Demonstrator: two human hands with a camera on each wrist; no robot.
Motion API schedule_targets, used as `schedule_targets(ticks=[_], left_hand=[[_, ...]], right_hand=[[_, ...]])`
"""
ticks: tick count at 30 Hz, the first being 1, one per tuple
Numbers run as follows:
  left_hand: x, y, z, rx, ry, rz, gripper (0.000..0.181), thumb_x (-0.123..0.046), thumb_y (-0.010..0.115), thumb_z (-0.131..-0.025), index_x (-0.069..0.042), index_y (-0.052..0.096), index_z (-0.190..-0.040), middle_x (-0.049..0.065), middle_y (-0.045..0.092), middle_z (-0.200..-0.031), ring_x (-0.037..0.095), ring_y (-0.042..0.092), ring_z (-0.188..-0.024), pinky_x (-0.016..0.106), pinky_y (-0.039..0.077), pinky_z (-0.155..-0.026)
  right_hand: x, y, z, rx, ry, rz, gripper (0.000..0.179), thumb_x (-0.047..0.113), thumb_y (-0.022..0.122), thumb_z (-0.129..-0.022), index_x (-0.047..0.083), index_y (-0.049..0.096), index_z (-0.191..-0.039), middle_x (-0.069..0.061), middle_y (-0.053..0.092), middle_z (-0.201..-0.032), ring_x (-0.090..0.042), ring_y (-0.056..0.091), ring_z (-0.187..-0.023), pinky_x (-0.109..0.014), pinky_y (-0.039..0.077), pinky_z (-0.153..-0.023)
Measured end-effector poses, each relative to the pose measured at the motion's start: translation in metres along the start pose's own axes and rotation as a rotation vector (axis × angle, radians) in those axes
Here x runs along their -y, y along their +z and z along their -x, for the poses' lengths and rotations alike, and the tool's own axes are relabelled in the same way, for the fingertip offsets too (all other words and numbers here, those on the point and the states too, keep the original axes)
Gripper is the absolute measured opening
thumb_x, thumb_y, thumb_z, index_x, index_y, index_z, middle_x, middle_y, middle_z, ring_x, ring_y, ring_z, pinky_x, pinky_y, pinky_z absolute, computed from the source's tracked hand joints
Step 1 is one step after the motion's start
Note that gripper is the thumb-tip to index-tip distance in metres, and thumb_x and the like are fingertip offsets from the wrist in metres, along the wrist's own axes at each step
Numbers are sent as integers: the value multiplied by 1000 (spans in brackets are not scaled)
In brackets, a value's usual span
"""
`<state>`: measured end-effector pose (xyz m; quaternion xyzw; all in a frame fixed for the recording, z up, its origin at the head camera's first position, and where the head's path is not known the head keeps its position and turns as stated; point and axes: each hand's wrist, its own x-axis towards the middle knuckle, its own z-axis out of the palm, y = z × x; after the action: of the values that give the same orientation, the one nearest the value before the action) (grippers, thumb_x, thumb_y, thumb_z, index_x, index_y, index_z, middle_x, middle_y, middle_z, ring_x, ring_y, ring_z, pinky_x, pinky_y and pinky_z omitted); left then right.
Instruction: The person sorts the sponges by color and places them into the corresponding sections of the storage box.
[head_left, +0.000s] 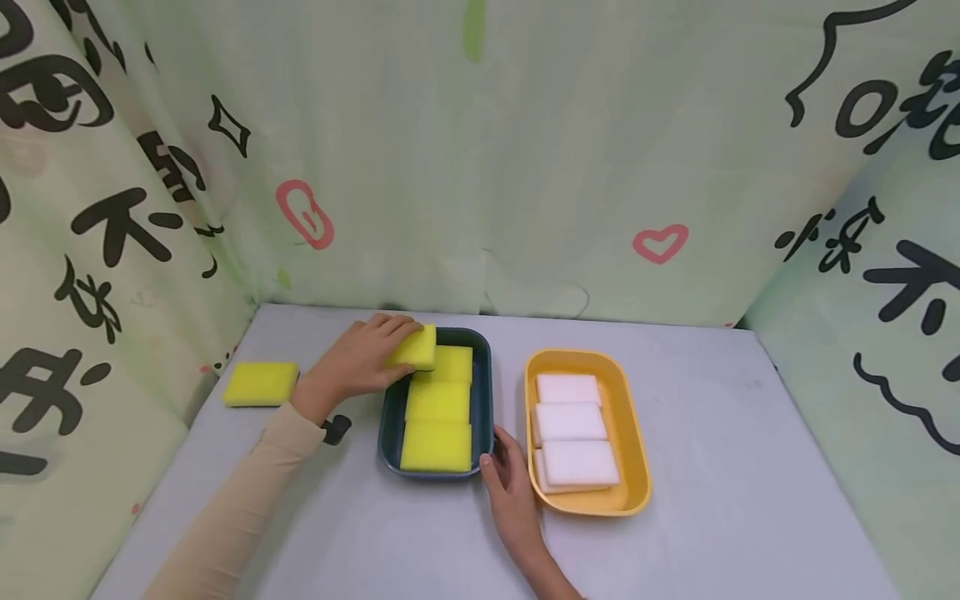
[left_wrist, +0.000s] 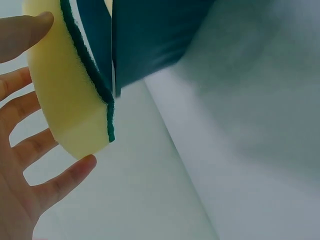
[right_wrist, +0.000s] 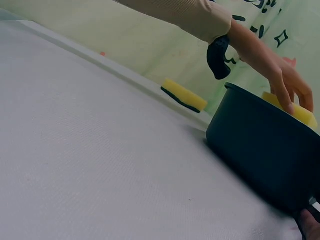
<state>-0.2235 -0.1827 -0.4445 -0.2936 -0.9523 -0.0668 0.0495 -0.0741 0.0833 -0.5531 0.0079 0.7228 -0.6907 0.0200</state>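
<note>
My left hand (head_left: 363, 354) grips a yellow sponge (head_left: 417, 347) with a thin dark green scouring layer, thumb on one side and fingers on the other. The sponge is tilted over the back left rim of a dark blue-green tray (head_left: 390, 450). Inside the tray, several yellow sponges (head_left: 437, 446) lie in an overlapping row, yellow side up. At the tray's front right corner, my right hand (head_left: 513, 496) holds the tray, thumb at the front and fingers along the right side. Only a bit of this hand shows in the right wrist view.
Another yellow sponge (head_left: 261, 384) lies on the white table (head_left: 712, 467) to the left, beyond my left wrist. Right of the dark tray stands a yellow-orange tray (head_left: 633, 467) with several white sponges (head_left: 579, 463) in overlapping layers. Printed curtains (head_left: 480, 167) enclose the back and sides.
</note>
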Motion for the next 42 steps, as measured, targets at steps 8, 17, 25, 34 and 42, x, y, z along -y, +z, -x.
schedule_targets(ticks=[8,17,25,34,42], left_hand=[[-21,2,-10,50,47,-34,62,-44,66,-101,-15,49,-153,6,56,-152,31,53,-136,57,53,-105],[-34,5,-20,80,86,-82,64,-47,66,-101,-15,47,-153,5,55,-152,31,55,-136,56,48,-112],[-40,12,-27,164,50,-89,64,-46,65,-102,-17,45,-155,6,54,-152,31,55,-136,55,48,-112],[-44,19,-31,183,36,-74,63,-44,66,-102,-15,47,-154,8,56,-150,30,56,-133,54,50,-111],[-44,20,-29,172,59,-65,65,-45,69,-99,-14,49,-153,9,58,-144,29,57,-128,51,53,-108]], right_hand=[[-2,0,-1,-1,15,31,51,21,54,-110,11,40,-157,-15,42,-163,-31,40,-153,-31,39,-123],[-3,0,-2,-9,-1,6,52,20,56,-109,7,40,-157,-17,43,-162,-30,40,-152,-6,37,-110],[-4,2,-2,-5,-35,3,53,21,56,-109,5,40,-157,-20,43,-161,-33,40,-152,-5,37,-110],[-4,2,-3,-7,-50,5,52,19,55,-109,2,39,-156,-23,43,-160,-38,40,-151,-4,37,-108],[-4,3,-4,-19,-16,19,52,20,55,-109,5,40,-157,-19,44,-160,-34,42,-150,-6,38,-109]])
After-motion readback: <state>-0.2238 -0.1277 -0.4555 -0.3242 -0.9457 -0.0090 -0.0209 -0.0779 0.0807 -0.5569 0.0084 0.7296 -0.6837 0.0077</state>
